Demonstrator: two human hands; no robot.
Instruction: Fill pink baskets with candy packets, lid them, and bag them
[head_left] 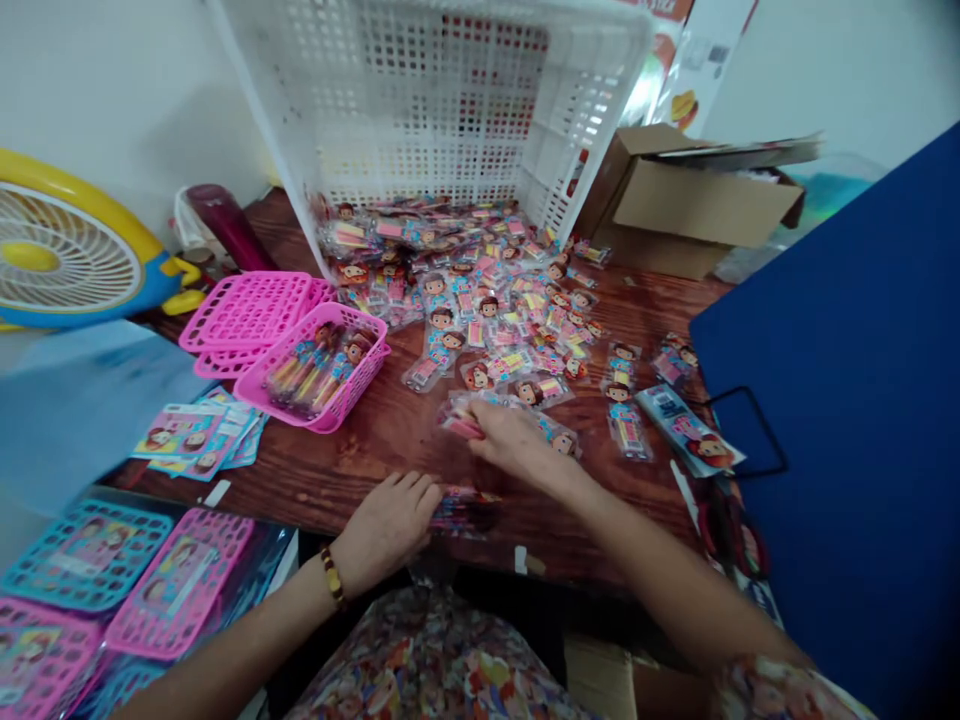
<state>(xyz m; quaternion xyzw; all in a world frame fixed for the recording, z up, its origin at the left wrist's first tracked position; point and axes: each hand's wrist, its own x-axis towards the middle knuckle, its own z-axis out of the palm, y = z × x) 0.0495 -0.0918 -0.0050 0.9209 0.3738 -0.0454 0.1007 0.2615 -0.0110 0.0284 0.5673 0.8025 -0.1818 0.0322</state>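
Note:
My left hand (391,525) rests at the front edge of the wooden table, its fingers curled against a small stack of colourful packets (461,510). My right hand (517,445) reaches over the front of the pile, thumb and fingers pinching a clear packet (459,418) with pink content. Beyond it spreads a heap of clear packets (517,300), each with a cartoon figure and pink or yellow pieces. A pink basket (349,395) at left holds several packets with cartoon-topped sticks. What lies under my left fingers is partly hidden.
A white crate (296,130) lies tipped behind the heap. Pink baskets (247,310), printed cards (199,440) and a yellow-blue fan (67,240) are at left. At right are a cardboard box (675,205), a blue panel (847,380) and scissors (739,535).

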